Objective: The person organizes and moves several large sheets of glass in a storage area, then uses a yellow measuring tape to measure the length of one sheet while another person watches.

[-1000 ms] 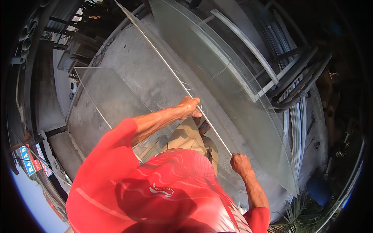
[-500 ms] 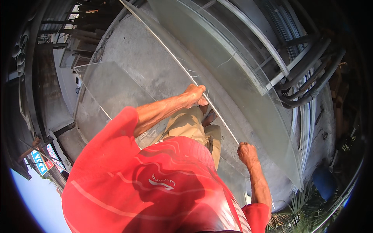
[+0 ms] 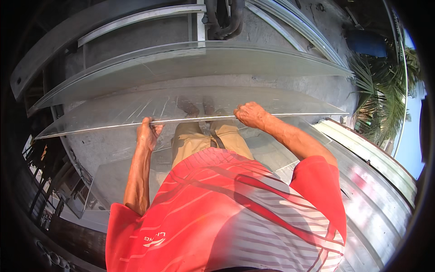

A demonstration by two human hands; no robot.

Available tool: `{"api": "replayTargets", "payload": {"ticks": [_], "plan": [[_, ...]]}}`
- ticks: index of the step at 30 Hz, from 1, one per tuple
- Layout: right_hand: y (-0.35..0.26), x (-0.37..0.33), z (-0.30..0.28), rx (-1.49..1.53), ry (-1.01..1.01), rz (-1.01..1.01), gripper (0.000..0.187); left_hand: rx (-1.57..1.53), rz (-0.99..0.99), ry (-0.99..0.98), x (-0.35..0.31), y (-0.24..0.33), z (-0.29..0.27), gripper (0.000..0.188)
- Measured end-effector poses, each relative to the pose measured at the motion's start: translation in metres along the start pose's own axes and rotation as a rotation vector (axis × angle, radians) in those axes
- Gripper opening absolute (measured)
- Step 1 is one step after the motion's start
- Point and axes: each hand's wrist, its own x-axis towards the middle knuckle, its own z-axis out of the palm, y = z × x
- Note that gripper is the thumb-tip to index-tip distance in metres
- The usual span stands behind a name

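Note:
A large clear glass sheet (image 3: 113, 113) stands on edge in front of me, its top edge running across the view from left to right. My left hand (image 3: 147, 132) grips that edge left of my legs. Further right, my right hand (image 3: 250, 114) is closed over the same edge. Through the pane I see my khaki trousers (image 3: 199, 143) and feet. My red striped shirt (image 3: 235, 213) fills the lower middle of the view.
A second glass sheet (image 3: 204, 61) stands just beyond the first. A smaller pane (image 3: 113, 177) lies at lower left on the concrete floor (image 3: 136, 36). Metal rails (image 3: 136, 18) and hoses are at the top, a blue barrel (image 3: 367, 43) and palm fronds (image 3: 385, 99) at right, corrugated metal (image 3: 376, 181) at lower right.
The view has swung round, so the glass edge now runs level across it instead of diagonally. Both hands stay on the top edge of the sheet.

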Motion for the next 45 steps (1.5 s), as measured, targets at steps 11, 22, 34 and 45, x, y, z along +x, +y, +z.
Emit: {"api": "replayTargets", "payload": {"ticks": [11, 22, 34, 45], "plan": [[-0.015, -0.013, 0.033, 0.164, 0.155, 0.137, 0.009, 0.123, -0.241, -0.191, -0.055, -0.056, 0.088, 0.078], [0.014, -0.103, 0.026, 0.591, 0.824, 0.475, 0.033, -0.091, -0.071, -0.020, 0.001, -0.130, 0.132, 0.022], [0.155, -0.265, 0.178, 2.244, 1.209, 1.418, 0.111, -0.117, 0.148, 0.105, 0.007, -0.122, 0.153, 0.013], [0.187, -0.291, 0.260, 2.740, 0.979, 1.186, 0.059, -0.165, -0.095, -0.065, -0.052, -0.189, 0.239, 0.043]]}}
